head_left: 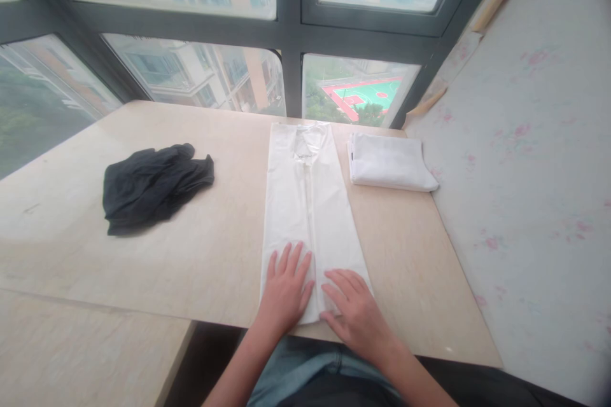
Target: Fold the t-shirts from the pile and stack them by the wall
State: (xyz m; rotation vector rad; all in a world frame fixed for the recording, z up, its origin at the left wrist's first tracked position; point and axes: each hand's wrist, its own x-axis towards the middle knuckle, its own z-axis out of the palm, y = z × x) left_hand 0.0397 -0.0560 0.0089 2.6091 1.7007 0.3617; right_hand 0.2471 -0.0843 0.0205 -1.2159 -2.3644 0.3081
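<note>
On my feed: left hand [286, 286] open, flat on the near end of the white collared shirt [285, 203], fingers spread. Right hand [354, 308] open too, fingers loosely curled over the shirt's near right side; no pinch I can make out. Shirt lies lengthwise on the tabletop [229, 261], a narrow strip, collar [321, 135] at its far end.

Risks, my guess: uneven pressing by the two hands could skew the front placket [310, 216] and crease the cloth; a pull toward the wearer could drag the near end over the front edge; a push away could crumple the collar against the window frame [293, 76].

Count: two hands, one collared shirt, one folded white cloth [386, 162] right of the shirt's far half, one crumpled black garment [147, 187] well left of the shirt. Floral-papered wall [539, 172], farther right.
</note>
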